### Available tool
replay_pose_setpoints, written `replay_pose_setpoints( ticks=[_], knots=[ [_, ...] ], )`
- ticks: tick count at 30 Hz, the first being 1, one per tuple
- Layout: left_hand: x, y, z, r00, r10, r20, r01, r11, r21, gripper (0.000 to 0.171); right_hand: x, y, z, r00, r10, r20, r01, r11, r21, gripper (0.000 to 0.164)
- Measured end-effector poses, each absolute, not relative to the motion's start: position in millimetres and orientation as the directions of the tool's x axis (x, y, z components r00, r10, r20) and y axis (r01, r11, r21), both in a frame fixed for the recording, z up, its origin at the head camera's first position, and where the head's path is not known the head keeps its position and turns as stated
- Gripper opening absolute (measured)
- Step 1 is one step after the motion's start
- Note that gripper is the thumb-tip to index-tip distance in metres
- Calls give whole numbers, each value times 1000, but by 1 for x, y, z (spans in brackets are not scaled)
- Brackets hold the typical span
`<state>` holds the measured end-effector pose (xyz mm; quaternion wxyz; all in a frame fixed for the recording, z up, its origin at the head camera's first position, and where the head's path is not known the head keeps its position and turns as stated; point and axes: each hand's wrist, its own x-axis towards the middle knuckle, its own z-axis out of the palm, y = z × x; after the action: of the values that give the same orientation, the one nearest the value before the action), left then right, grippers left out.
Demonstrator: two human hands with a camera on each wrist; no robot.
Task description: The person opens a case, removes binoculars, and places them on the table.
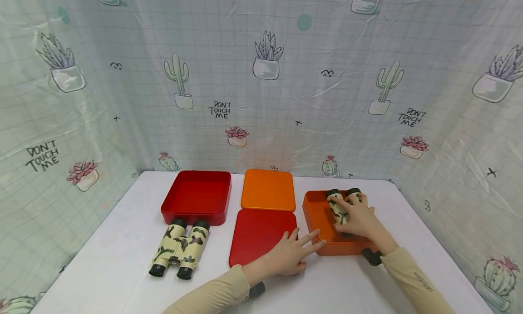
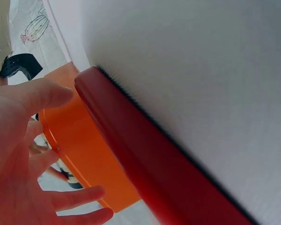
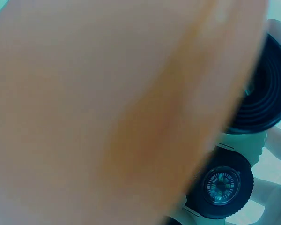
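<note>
My right hand (image 1: 360,219) grips camouflage binoculars (image 1: 338,210) inside the orange box (image 1: 320,221) at the right of the table. In the right wrist view a black eyecup and a small round compass (image 3: 220,185) on these binoculars show; the palm covers much of the rest. My left hand (image 1: 286,257) has its fingers spread above the right edge of a red lid (image 1: 259,234). Its fingertips reach the orange box's left front corner; in the left wrist view they lie close to the box wall (image 2: 91,150), and contact is hard to tell.
A second pair of camouflage binoculars (image 1: 180,249) lies at the left, in front of an open red box (image 1: 198,193). Behind the red lid lies an orange lid (image 1: 268,190). A patterned curtain (image 1: 265,100) encloses the back and sides of the white table (image 1: 122,255).
</note>
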<state>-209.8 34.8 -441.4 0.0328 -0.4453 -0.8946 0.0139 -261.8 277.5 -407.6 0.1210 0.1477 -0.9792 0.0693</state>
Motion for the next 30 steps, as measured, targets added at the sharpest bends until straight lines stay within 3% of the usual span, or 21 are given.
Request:
replay_pose_setpoints(
  ticks=[30],
  knots=[
    [-212,34,-446,-589,805,71,803,593,-57,76,-234,328,-383,-961,-191,198,-218,968,-126,74]
  ],
)
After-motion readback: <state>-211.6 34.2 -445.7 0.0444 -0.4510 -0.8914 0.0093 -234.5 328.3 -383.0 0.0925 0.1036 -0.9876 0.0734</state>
